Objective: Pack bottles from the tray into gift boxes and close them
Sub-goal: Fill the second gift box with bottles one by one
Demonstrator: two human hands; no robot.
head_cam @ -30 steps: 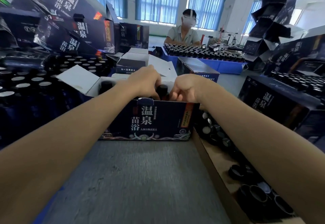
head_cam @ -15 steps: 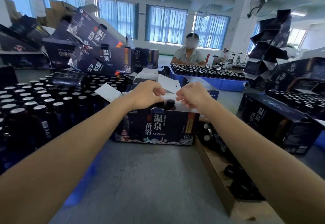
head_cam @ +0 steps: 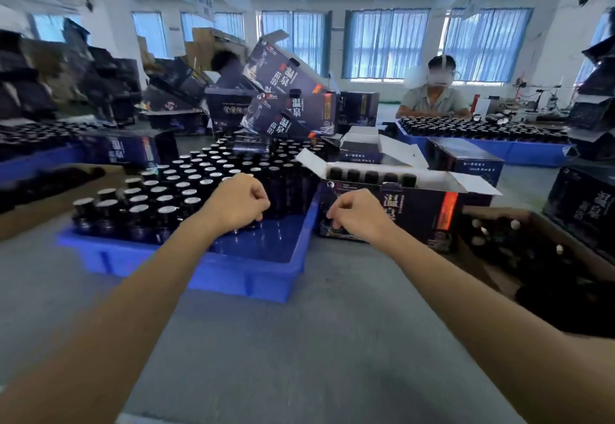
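Left of centre on the worktop (head_cam: 283,340): the tray (head_cam: 199,267), crowded with bottles (head_cam: 186,187) across its far and left parts, bare at the near right corner. Left hand (head_cam: 238,202) over that corner, right by the nearest bottles. Just beside the tray's right rim, an open gift box (head_cam: 412,210), with a row of packed bottles (head_cam: 371,177) standing along its far side. Right hand (head_cam: 357,215) in front of that box's left end. Further right, a carton (head_cam: 545,223) with loose bottles (head_cam: 512,233) inside. Behind the tray, a leaning pile of boxes (head_cam: 289,104). Behind the gift box, an open box (head_cam: 362,154), then a closed box (head_cam: 466,160) to its right. Far back on the right, a loaded second tray (head_cam: 519,152), with a person (head_cam: 436,100) seated behind it.
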